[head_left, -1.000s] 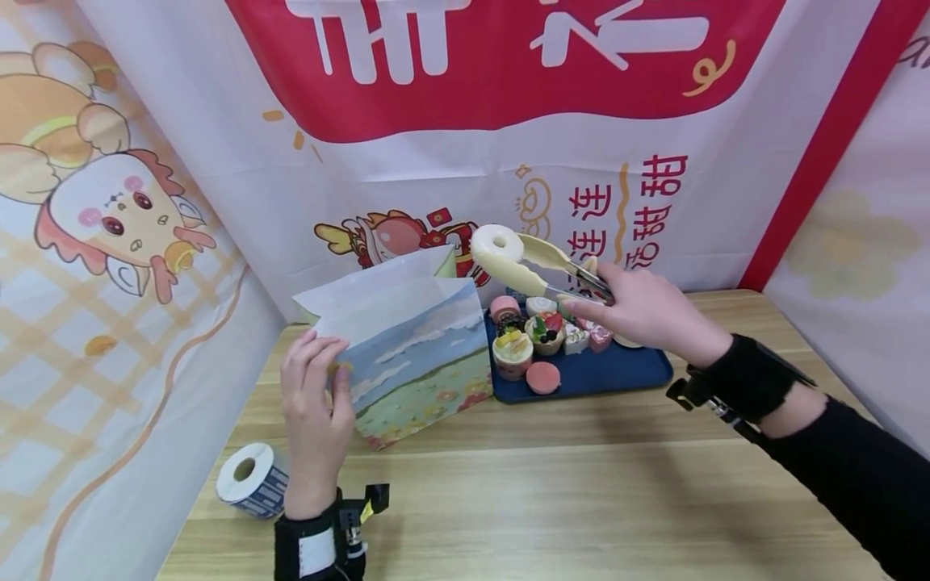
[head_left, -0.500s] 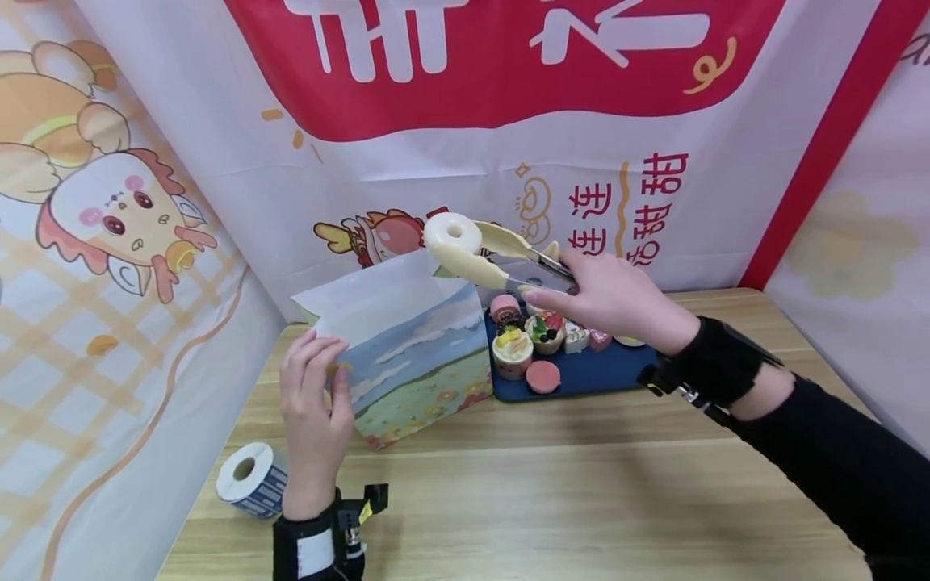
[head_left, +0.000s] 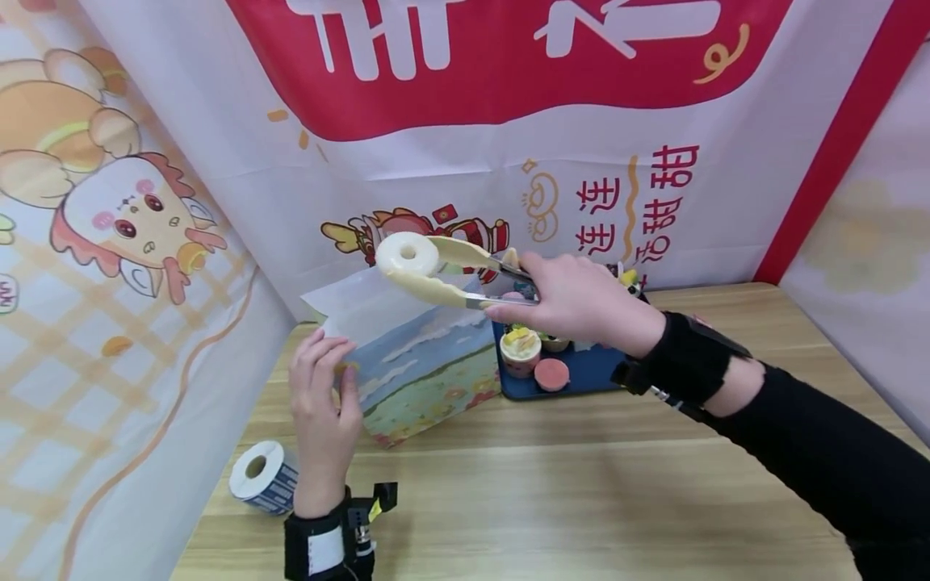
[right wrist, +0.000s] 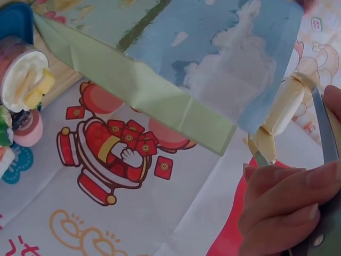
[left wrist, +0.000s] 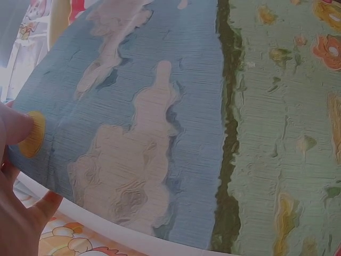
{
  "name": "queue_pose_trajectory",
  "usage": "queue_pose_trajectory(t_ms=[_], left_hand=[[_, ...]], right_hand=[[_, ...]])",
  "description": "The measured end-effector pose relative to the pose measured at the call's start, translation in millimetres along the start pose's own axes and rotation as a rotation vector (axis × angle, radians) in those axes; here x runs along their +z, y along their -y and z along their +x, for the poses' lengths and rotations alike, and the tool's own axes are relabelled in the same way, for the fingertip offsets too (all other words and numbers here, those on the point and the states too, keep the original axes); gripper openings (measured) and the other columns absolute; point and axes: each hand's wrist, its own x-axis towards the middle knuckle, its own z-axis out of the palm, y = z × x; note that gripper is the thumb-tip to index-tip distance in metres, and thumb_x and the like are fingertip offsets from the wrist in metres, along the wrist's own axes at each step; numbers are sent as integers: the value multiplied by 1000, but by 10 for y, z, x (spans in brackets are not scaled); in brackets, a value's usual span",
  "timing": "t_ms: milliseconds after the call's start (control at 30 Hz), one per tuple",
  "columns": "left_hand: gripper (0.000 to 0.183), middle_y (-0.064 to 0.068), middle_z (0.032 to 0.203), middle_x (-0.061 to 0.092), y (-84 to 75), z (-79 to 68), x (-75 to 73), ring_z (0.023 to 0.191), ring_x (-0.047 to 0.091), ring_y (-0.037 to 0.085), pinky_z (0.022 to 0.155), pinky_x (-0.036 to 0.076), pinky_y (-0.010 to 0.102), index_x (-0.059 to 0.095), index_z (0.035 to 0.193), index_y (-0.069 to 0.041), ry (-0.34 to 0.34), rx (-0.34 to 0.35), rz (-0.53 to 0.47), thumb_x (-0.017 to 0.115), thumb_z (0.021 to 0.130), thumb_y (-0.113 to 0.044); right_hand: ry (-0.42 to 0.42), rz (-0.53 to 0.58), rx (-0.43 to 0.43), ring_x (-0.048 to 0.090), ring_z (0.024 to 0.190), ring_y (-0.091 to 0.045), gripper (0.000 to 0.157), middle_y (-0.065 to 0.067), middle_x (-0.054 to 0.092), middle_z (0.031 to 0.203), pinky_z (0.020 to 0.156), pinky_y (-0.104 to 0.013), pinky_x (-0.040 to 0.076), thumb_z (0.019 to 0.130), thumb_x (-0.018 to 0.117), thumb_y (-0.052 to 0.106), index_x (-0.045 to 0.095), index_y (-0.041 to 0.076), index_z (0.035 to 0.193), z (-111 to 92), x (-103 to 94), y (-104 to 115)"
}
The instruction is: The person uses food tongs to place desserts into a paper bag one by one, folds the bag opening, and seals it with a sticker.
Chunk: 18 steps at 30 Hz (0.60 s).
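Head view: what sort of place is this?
Probably a mock bakery or dessert counter: printed cloth hangs behind a wooden table, where a blue tray of cake-like treats lies beside a paper bag.

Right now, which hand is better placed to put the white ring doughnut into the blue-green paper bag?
Probably the right hand: its cream-tipped metal tongs hold the doughnut near the open bag; the left hand pinches its rim.

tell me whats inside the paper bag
The head view shows only white inner lining near the open mouth of the paper bag. Lower down, the printed front covers the inside, so contents can't be told. The white ring is held in tongs, outside.
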Motion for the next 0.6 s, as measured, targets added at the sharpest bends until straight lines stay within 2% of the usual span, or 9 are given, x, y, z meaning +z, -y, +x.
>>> queue_pose_trajectory(t_ms=[133, 333, 500, 600], left_hand=[[27, 26, 110, 59, -13, 12, 3, 121, 42, 39, 106, 34, 52, 63, 105, 8, -7, 2, -13, 55, 80, 15], [26, 26, 110, 59, -8, 13, 9, 120, 42, 39, 106, 34, 53, 63, 105, 8, -9, 6, -8, 56, 80, 13], [25, 26, 109, 59, 7, 8, 16, 120, 42, 39, 106, 34, 53, 63, 105, 8, -13, 6, -5, 56, 81, 11], [25, 26, 109, 59, 14, 5, 20, 120, 43, 39, 106, 34, 52, 63, 105, 8, -17, 6, -2, 56, 81, 12]], right_hand=[[24, -47, 5, 50, 49, -17, 70, -5, 51, 60, 39, -26, 30, 77, 51, 73, 52, 10, 109, 47, 15, 56], [36, -93, 38, 50, 49, -18, 81, -5, 48, 58, 36, -25, 29, 75, 50, 75, 53, 8, 121, 87, 19, 93], [54, -81, 50, 51, 49, -18, 89, -5, 50, 58, 37, -25, 30, 75, 49, 76, 49, 7, 131, 84, -6, 88], [49, -47, 60, 52, 51, -18, 88, -6, 52, 59, 39, -26, 33, 76, 49, 75, 48, 8, 133, 65, -33, 63]])
